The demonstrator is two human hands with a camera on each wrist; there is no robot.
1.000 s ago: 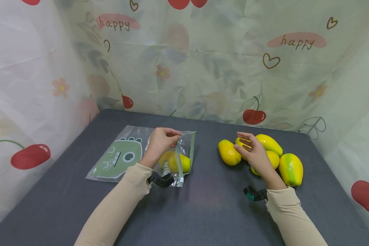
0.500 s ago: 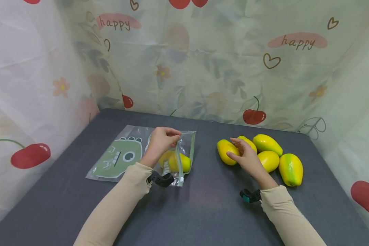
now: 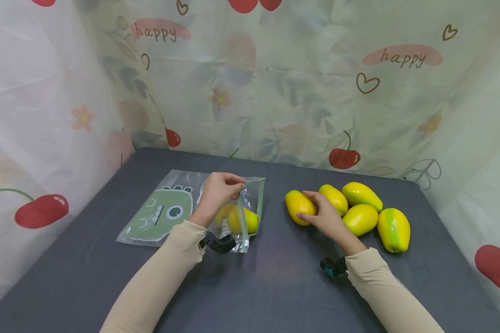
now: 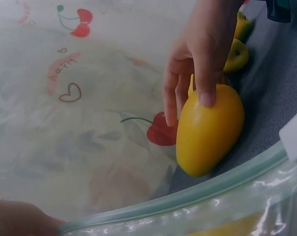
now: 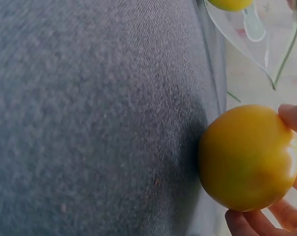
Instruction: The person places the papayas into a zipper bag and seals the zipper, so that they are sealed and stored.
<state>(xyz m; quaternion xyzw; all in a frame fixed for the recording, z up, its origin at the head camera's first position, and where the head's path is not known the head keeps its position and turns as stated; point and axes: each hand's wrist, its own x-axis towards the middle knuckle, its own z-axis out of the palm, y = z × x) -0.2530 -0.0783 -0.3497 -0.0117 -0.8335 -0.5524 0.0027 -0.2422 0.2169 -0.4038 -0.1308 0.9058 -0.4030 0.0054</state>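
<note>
My left hand pinches the upper edge of a clear zip bag with a green one-eyed monster print. Its green-edged mouth is held apart on the right side, and yellow mangoes show through the plastic. My right hand grips another yellow mango, thumb on the near side and fingers on the far side. From the left wrist, that mango appears just beyond the bag's green zip strip. The right wrist view shows the mango between thumb and fingertips, close over the dark table.
Several more mangoes lie on the right: one just behind my right hand, others farther back and one with a green stripe at the far right. The dark grey table is bordered by a printed curtain.
My right hand has come down from above the mangoes, taken hold of the leftmost one and shifted it left toward the bag. The left hand and the bag have stayed in place.
</note>
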